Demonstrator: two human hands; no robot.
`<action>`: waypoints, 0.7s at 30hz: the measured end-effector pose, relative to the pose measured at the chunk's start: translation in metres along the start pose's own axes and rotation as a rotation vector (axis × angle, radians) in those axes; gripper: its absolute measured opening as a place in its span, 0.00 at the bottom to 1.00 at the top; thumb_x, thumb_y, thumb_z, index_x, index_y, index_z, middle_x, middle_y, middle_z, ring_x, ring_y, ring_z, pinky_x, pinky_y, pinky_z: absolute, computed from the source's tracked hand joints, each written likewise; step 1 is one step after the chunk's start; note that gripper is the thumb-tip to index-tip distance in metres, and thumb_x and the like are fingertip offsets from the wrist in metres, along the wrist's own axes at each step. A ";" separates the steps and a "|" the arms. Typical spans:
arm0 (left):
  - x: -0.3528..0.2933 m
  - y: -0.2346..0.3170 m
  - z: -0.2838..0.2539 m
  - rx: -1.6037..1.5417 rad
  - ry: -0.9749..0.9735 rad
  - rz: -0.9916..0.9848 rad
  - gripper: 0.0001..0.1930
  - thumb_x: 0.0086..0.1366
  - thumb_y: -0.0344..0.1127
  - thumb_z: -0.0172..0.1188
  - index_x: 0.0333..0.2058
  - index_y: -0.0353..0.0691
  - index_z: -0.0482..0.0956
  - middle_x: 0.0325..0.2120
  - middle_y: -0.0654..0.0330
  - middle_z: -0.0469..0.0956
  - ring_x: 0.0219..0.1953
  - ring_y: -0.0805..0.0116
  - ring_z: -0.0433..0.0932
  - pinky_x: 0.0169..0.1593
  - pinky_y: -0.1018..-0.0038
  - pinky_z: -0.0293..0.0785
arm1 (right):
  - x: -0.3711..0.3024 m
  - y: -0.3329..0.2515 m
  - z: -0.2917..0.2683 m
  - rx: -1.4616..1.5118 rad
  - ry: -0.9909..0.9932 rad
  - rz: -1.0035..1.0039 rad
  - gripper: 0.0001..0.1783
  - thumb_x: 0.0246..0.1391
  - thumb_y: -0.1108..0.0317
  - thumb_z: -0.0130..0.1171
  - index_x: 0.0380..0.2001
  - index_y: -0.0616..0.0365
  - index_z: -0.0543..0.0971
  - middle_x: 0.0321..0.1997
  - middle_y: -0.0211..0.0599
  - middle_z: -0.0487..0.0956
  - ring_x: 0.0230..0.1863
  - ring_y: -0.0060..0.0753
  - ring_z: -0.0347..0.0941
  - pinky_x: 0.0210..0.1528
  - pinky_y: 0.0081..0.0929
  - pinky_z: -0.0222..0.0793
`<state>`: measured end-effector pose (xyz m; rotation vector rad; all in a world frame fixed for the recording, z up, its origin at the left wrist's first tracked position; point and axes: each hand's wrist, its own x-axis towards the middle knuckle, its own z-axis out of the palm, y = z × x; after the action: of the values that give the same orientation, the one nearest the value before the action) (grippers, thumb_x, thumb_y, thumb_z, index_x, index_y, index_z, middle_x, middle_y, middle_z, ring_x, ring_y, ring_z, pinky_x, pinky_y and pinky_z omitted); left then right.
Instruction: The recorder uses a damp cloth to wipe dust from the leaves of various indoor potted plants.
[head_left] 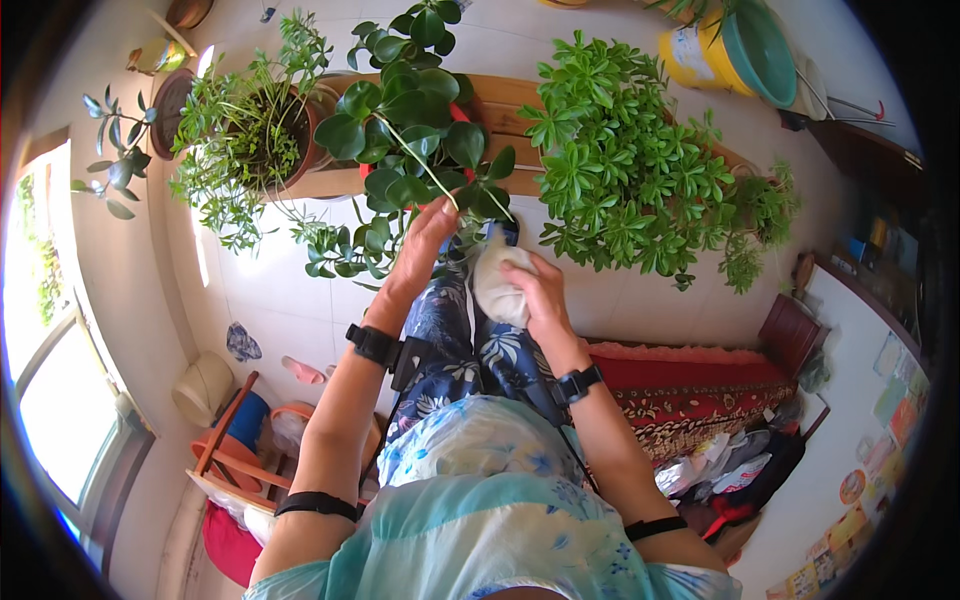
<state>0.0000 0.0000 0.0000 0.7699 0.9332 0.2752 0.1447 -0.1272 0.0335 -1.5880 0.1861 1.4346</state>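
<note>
My left hand [424, 250] reaches up to the round-leaved potted plant [400, 105] on the bench. Its fingertips are pinched at the lower end of a long pale stalk [418, 158] that slants down across the dark green leaves. My right hand [545, 290] is closed around a bunched off-white cloth [497, 287], just below the plant and to the right of my left hand. Leaves hide most of the plant's red pot [461, 120].
A wooden bench [508, 92] carries the plants. A bushy green plant [620, 160] stands on its right, a trailing potted plant [270, 125] on its left. Yellow and green buckets [700, 55] stand far right. A red-covered seat [690, 395] lies behind on the right.
</note>
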 end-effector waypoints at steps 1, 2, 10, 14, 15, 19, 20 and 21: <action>-0.006 -0.011 0.002 -0.031 0.023 0.025 0.34 0.68 0.58 0.47 0.62 0.37 0.62 0.59 0.54 0.67 0.62 0.64 0.64 0.64 0.67 0.56 | -0.004 -0.001 -0.006 0.001 0.091 -0.017 0.14 0.48 0.74 0.62 0.41 0.63 0.79 0.34 0.35 0.81 0.30 0.26 0.77 0.35 0.22 0.73; -0.012 -0.021 0.002 0.012 0.027 -0.026 0.33 0.68 0.56 0.48 0.62 0.35 0.62 0.58 0.54 0.68 0.62 0.64 0.65 0.63 0.67 0.57 | -0.003 0.000 -0.011 0.022 0.115 -0.031 0.14 0.49 0.73 0.63 0.41 0.64 0.79 0.34 0.35 0.80 0.31 0.25 0.77 0.35 0.21 0.73; 0.018 -0.041 0.035 -0.296 0.188 -0.021 0.32 0.67 0.52 0.52 0.60 0.32 0.63 0.54 0.52 0.71 0.58 0.61 0.67 0.61 0.66 0.60 | 0.035 -0.021 0.010 -0.122 -0.037 -0.324 0.21 0.54 0.68 0.59 0.51 0.66 0.73 0.39 0.36 0.78 0.36 0.22 0.73 0.39 0.20 0.71; 0.024 -0.028 0.043 -0.397 0.216 -0.023 0.25 0.68 0.47 0.53 0.54 0.33 0.69 0.47 0.57 0.74 0.47 0.69 0.72 0.53 0.72 0.67 | 0.032 -0.017 0.018 -0.082 -0.069 -0.279 0.22 0.54 0.71 0.58 0.52 0.65 0.73 0.41 0.36 0.78 0.36 0.23 0.73 0.41 0.21 0.71; 0.027 -0.026 0.042 -0.478 0.165 -0.031 0.22 0.68 0.45 0.53 0.51 0.33 0.71 0.45 0.58 0.74 0.45 0.70 0.73 0.50 0.75 0.68 | 0.035 -0.016 0.018 -0.085 -0.076 -0.281 0.22 0.54 0.71 0.58 0.52 0.65 0.73 0.41 0.36 0.78 0.36 0.23 0.73 0.41 0.21 0.71; 0.037 -0.026 0.043 -0.613 0.145 -0.033 0.16 0.69 0.42 0.53 0.46 0.35 0.74 0.39 0.61 0.77 0.40 0.72 0.75 0.47 0.75 0.71 | 0.052 -0.025 0.027 -0.347 0.040 -0.435 0.22 0.51 0.70 0.58 0.51 0.66 0.73 0.44 0.49 0.79 0.41 0.40 0.77 0.49 0.30 0.70; 0.034 -0.024 0.042 -0.639 0.102 -0.067 0.15 0.68 0.41 0.53 0.46 0.36 0.74 0.40 0.61 0.77 0.42 0.72 0.75 0.48 0.74 0.71 | 0.057 -0.032 0.030 -0.509 0.003 -0.460 0.23 0.50 0.70 0.58 0.50 0.66 0.74 0.44 0.53 0.79 0.43 0.45 0.77 0.50 0.32 0.70; 0.034 -0.023 0.042 -0.638 0.102 -0.067 0.15 0.68 0.41 0.53 0.46 0.36 0.74 0.40 0.61 0.77 0.42 0.72 0.75 0.48 0.74 0.71 | 0.060 -0.037 0.034 -0.667 -0.033 -0.484 0.23 0.49 0.70 0.59 0.50 0.66 0.74 0.45 0.57 0.78 0.44 0.50 0.77 0.50 0.34 0.70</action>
<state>0.0509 -0.0184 -0.0225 0.1383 0.8936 0.5242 0.1634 -0.0562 0.0080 -1.9500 -0.7221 1.1857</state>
